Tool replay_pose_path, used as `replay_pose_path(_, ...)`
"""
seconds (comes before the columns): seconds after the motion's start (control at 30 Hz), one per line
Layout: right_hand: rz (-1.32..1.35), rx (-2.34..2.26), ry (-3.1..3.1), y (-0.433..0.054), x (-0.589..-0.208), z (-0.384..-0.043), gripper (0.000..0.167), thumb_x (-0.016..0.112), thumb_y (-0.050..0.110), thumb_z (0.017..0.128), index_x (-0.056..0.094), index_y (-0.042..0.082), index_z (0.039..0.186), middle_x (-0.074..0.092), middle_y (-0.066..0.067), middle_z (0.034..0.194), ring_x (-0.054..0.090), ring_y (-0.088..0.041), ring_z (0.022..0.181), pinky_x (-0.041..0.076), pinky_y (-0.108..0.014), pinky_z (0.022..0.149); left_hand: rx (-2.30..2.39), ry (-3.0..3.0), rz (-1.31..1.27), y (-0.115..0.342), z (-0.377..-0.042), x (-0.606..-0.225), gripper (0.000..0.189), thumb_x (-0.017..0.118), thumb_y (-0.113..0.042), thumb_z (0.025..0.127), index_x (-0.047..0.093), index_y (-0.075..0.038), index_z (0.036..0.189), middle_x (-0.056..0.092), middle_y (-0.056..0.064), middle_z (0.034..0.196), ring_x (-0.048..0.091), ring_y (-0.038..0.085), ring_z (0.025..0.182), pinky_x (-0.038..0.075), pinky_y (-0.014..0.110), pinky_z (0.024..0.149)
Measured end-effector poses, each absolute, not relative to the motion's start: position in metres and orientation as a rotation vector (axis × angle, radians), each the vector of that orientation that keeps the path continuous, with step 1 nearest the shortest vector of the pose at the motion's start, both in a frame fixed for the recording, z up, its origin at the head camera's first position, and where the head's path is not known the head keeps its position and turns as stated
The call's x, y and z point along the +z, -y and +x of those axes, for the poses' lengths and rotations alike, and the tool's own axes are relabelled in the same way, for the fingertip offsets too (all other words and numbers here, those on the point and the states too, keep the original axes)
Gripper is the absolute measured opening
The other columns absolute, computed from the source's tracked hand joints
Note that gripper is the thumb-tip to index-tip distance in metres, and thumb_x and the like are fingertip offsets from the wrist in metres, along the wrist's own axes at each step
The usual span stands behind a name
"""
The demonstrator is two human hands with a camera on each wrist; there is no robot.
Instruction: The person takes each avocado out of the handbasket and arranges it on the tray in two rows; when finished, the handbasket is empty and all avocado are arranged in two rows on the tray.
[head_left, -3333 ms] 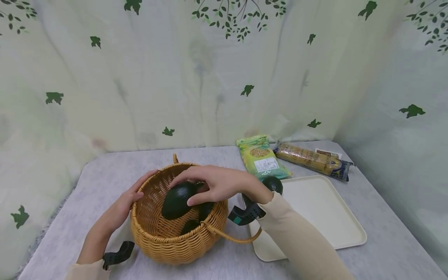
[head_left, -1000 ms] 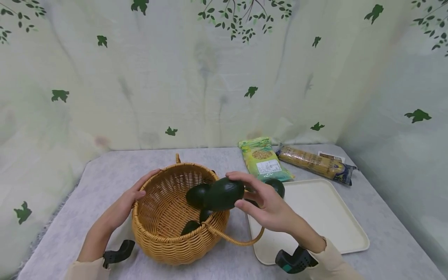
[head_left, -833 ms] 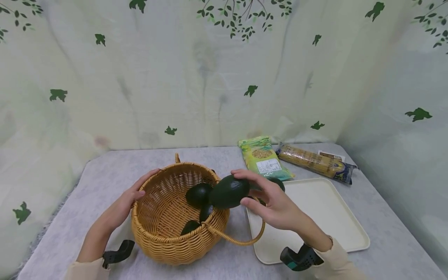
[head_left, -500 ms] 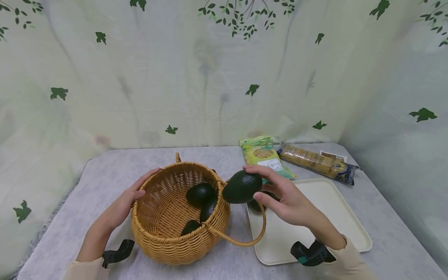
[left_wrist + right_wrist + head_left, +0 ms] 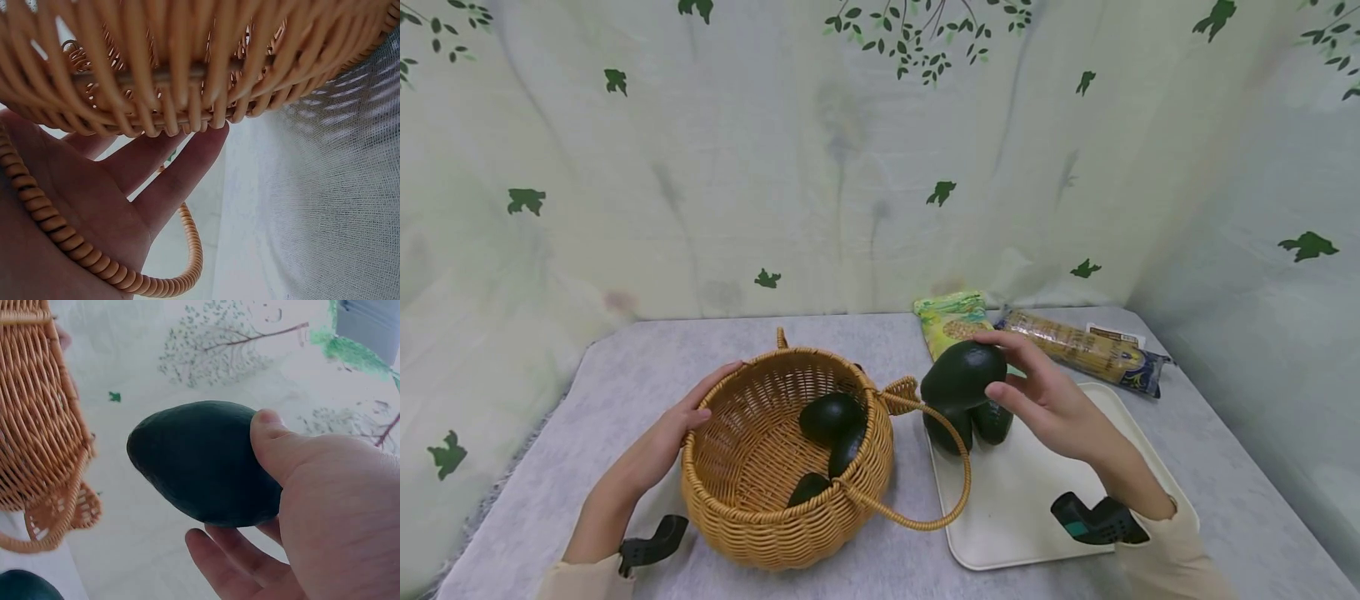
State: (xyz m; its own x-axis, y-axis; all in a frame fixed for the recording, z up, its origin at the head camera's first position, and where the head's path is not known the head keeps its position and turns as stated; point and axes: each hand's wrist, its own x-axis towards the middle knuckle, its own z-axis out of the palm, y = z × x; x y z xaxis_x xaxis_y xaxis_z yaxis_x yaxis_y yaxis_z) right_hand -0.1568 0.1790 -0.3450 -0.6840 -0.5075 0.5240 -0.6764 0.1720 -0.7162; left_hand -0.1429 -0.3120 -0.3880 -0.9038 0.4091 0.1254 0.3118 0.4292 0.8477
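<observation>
My right hand (image 5: 1063,408) pinches a dark green avocado (image 5: 961,377) between thumb and fingers, above the far left part of a cream tray (image 5: 1022,517). Below it two more avocados (image 5: 992,422) lie on the tray. In the right wrist view the held avocado (image 5: 203,464) points its narrow end toward the basket. My left hand (image 5: 658,446) holds the left rim of a wicker basket (image 5: 775,537), thumb over the edge. The left wrist view shows fingers (image 5: 187,169) against the outer weave. Three avocados (image 5: 831,418) show inside the basket, on its right side.
One basket handle (image 5: 966,492) hangs out to the right, over the tray's left edge. Behind the tray lie a green and yellow bag (image 5: 943,321) and a long pack of pasta (image 5: 1075,342). A leaf-printed curtain (image 5: 850,167) closes off the back.
My right hand has lifted an avocado out of the basket and carried it right, over the rim to above the tray. My left hand has stayed on the basket's rim.
</observation>
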Motion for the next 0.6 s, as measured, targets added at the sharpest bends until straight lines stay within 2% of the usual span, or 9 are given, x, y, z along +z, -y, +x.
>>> replay_pose_path(0.2, 1.070, 1.531, 2.315, -0.192, -0.345, -0.162, 0.054, 0.060, -0.006, 0.099, 0.044, 0.004, 0.149, 0.043, -0.019, 0.149, 0.059, -0.002, 0.122, 0.055, -0.024, 0.093, 1.496, -2.561, 0.649, 0.312, -0.143, -0.388, 0.058, 0.030, -0.023, 0.110, 0.021, -0.031, 0.166, 0.028, -0.009, 0.166, 0.032, -0.010, 0.139, 0.039, 0.019, 0.102)
replay_pose_path(0.4, 0.992, 1.521, 2.356, -0.204, -0.344, -0.165, 0.055, 0.060, -0.005, 0.100, 0.045, 0.007, 0.151, 0.043, -0.018, 0.150, 0.058, 0.000, 0.124, 0.058, -0.027, 0.085, 1.472, -2.582, 0.633, 0.312, -0.143, -0.388, 0.057, 0.030, -0.024, 0.109, 0.022, -0.032, 0.165, 0.027, -0.006, 0.167, 0.031, -0.011, 0.139, 0.040, 0.021, 0.101)
replay_pose_path(0.5, 0.948, 1.482, 2.384, -0.208, -0.342, -0.167, 0.055, 0.061, -0.003, 0.100, 0.046, 0.009, 0.151, 0.046, -0.016, 0.148, 0.061, -0.014, 0.126, 0.058, -0.028, 0.084, 1.458, -2.596, 0.626, 0.312, -0.143, -0.387, 0.057, 0.030, -0.025, 0.109, 0.022, -0.033, 0.165, 0.027, -0.003, 0.168, 0.030, -0.010, 0.140, 0.041, 0.033, 0.105)
replay_pose_path(0.6, 0.914, 1.434, 2.412, -0.213, -0.341, -0.169, 0.053, 0.060, -0.001, 0.100, 0.047, 0.011, 0.150, 0.048, -0.015, 0.147, 0.061, -0.034, 0.125, 0.057, -0.027, 0.086, 1.455, -2.597, 0.623, 0.311, -0.143, -0.388, 0.057, 0.029, -0.025, 0.110, 0.021, -0.033, 0.165, 0.026, -0.003, 0.168, 0.029, -0.010, 0.140, 0.038, 0.052, 0.107)
